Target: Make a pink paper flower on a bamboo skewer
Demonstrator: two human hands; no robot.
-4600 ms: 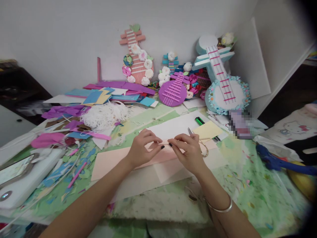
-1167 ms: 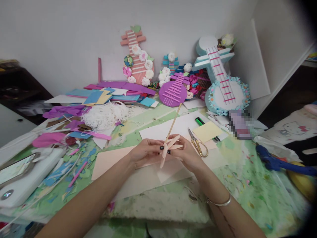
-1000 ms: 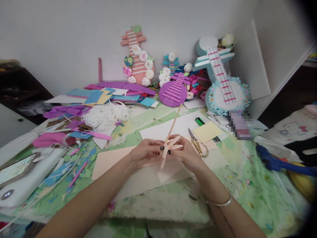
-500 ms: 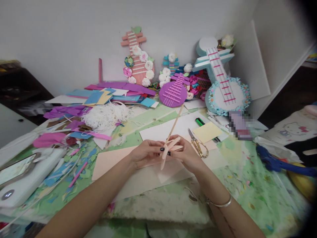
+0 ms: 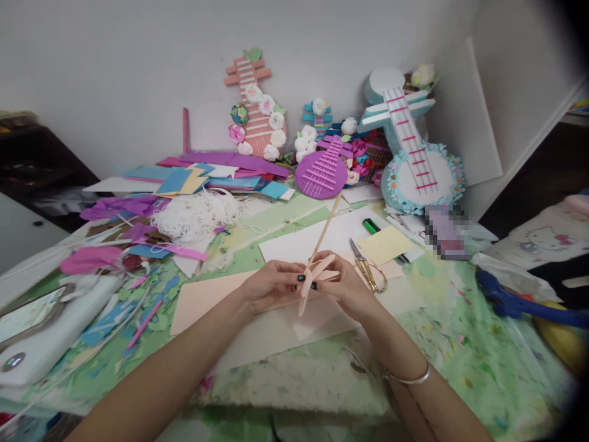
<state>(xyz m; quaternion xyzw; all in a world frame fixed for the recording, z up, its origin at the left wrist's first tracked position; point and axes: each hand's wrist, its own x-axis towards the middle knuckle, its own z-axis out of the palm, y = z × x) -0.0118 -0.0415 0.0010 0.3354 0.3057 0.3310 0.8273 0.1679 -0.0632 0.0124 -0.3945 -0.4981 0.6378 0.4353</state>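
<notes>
A thin wooden stick (image 5: 326, 232) slants up and away from between my hands, with peach paper petals (image 5: 304, 296) fanned around its near end. My left hand (image 5: 270, 285) is closed, its fingertips pinching the base of the petals. From the other side, my right hand (image 5: 348, 286) also pinches the petals with thumb and fingers. Just where stick and petals join is partly hidden by my fingers. Below my hands lie sheets of peach paper (image 5: 202, 299). Gold-handled scissors (image 5: 369, 273) rest to the right of my right hand.
A yellow paper pad (image 5: 385, 245) and a green marker (image 5: 370, 226) lie beyond the scissors. White string (image 5: 197, 216) and coloured paper scraps crowd the left. Paper lute models, one purple (image 5: 322, 175), stand at the back. A blue glue gun (image 5: 510, 298) lies right.
</notes>
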